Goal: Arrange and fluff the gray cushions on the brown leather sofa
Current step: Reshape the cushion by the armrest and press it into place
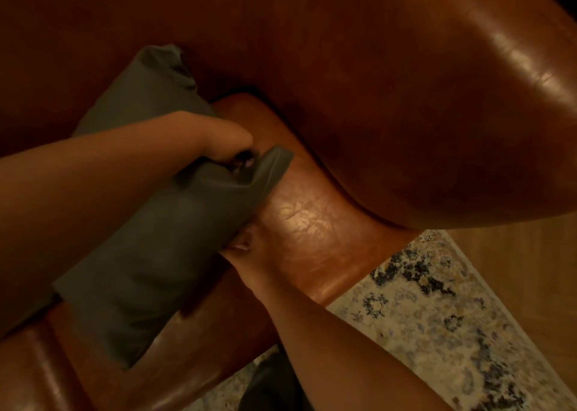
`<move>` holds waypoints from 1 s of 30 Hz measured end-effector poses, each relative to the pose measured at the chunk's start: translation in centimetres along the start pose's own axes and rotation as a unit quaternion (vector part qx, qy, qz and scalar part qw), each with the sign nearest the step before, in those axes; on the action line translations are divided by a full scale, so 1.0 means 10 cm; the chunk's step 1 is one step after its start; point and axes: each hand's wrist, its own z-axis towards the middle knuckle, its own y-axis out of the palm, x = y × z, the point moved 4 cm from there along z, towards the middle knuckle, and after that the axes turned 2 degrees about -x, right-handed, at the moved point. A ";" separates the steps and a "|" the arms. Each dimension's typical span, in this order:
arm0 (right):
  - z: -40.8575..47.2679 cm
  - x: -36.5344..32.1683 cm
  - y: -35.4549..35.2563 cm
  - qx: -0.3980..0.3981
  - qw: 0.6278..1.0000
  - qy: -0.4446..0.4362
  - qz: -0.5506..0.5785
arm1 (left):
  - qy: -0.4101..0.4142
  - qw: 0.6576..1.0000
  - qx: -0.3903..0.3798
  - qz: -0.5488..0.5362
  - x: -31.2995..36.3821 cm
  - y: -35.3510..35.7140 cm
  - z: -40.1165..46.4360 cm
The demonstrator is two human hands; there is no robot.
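Head view, looking down: one gray cushion (150,223) lies across the seat of the brown leather sofa (312,223), running from about 7 o'clock up toward 11 o'clock of the frame. Its far end is propped against the sofa back; its near corner overhangs the front seat edge.

Left hand (218,139) comes in from 9 o'clock and grips the cushion's upper edge near centre frame, fingers curled into the fabric, which bunches into a raised flap just at 3 o'clock of the knuckles.

Right hand (246,254) comes in from 5 o'clock. Its fingers are tucked under the cushion's lower side and mostly hidden by the fabric; only a fingertip shows at the edge, so I cannot tell whether it is gripping or merely pressing.

Sofa armrest (437,114), large and rounded, fills the 1 to 3 o'clock area, just beside the cushion's flap. Patterned rug (437,317) lies on the floor at 4 to 5 o'clock, with wood floor (530,270) beyond it. Lighting is dim.
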 end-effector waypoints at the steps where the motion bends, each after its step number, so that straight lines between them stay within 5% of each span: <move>1: -0.01 0.04 0.01 0.002 1.000 0.004 0.014 | -0.003 1.000 0.012 -0.005 -0.02 -0.04 -0.01; 5: -0.16 0.02 -0.12 0.053 0.987 0.011 0.153 | -0.054 0.997 0.007 0.048 -0.14 -0.15 -0.12; 10: -0.21 -0.70 -0.62 0.245 0.940 -0.104 0.215 | -0.024 0.999 0.003 0.025 -0.10 -0.13 -0.10; 16: 0.02 -1.10 -0.76 0.240 0.968 -0.060 0.051 | -0.020 0.998 0.020 0.056 -0.07 -0.09 -0.05; 21: -0.10 -0.83 -0.81 0.283 0.924 -0.082 0.243 | 0.017 0.990 0.104 0.097 -0.17 0.00 -0.01; 25: -0.15 -0.79 -0.76 0.232 0.879 -0.126 0.397 | 0.013 0.975 0.154 0.160 -0.16 0.12 -0.05; 30: -0.13 -0.80 -0.82 0.225 0.886 -0.138 0.381 | 0.041 0.960 0.231 0.152 -0.09 0.07 -0.07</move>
